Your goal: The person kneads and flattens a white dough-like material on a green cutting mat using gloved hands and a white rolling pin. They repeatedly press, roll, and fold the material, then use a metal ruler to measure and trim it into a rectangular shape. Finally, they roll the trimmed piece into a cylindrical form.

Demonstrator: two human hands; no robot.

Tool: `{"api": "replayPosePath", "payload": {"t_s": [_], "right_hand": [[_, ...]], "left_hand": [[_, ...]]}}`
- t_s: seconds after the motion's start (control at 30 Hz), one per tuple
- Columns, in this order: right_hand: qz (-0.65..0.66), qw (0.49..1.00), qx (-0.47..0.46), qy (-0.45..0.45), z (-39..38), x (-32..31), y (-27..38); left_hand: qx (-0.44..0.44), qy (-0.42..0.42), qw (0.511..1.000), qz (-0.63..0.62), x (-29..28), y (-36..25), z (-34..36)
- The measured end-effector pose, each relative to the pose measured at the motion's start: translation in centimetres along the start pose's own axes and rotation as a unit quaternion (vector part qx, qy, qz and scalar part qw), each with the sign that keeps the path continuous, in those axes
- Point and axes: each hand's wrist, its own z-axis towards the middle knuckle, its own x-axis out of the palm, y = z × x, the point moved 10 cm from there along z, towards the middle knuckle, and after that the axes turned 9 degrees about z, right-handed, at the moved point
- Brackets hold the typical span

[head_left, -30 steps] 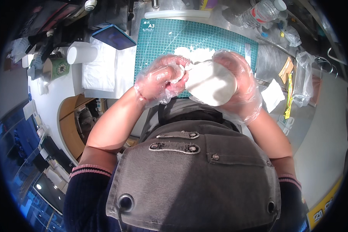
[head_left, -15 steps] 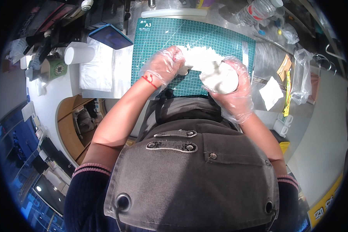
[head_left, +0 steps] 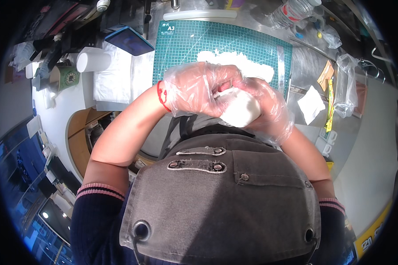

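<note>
Both my hands wear clear plastic gloves and meet over the near edge of a green gridded cutting mat (head_left: pixel 181 46). Between them is a smooth, rounded white lump (head_left: pixel 243 111), soft-looking, whose material I cannot make out. My right hand (head_left: pixel 273 106) is curled around the lump's right side. From the left, my left hand (head_left: pixel 199 86) presses on it with bent fingers, covering its upper left part. Just beyond the hands, bright white crumbly material (head_left: pixel 252 66) is spread on the mat.
Left of the mat stand a phone (head_left: pixel 130 40), a white cup (head_left: pixel 93 60) and a stack of clear plastic sheets (head_left: pixel 112 84). A white rod (head_left: pixel 199 14) lies behind it. To the right are a white paper piece (head_left: pixel 311 105), a yellow packet (head_left: pixel 330 106) and a plastic bottle (head_left: pixel 292 13).
My left hand has left the white crumbly material and come right and nearer, onto the lump. My right hand has brought the lump slightly left and closer to me.
</note>
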Motion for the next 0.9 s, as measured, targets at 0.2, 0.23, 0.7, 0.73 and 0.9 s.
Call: {"api": "replayPosePath", "payload": {"t_s": [0.2,0.23,0.7,0.73,0.9], "right_hand": [[-0.006,0.999,-0.027,0.043,-0.8,1.1,2.5],[-0.014,0.998,-0.048,0.045,-0.9,1.2,3.0],[0.010,0.994,-0.101,0.052,-1.2,1.3,2.8],[-0.003,0.994,-0.098,0.055,-1.2,1.4,2.6],[-0.007,0.993,-0.089,0.075,-0.6,1.7,1.4]], "left_hand": [[0.045,-0.036,0.993,0.104,0.5,-2.3,-3.3],[0.058,-0.049,0.993,0.088,0.4,-2.5,-3.6],[0.015,-0.077,0.992,-0.102,2.0,0.1,-4.3],[0.023,-0.087,0.987,-0.136,1.8,0.1,-4.2],[0.004,-0.122,0.959,-0.257,0.7,1.5,-3.5]]}}
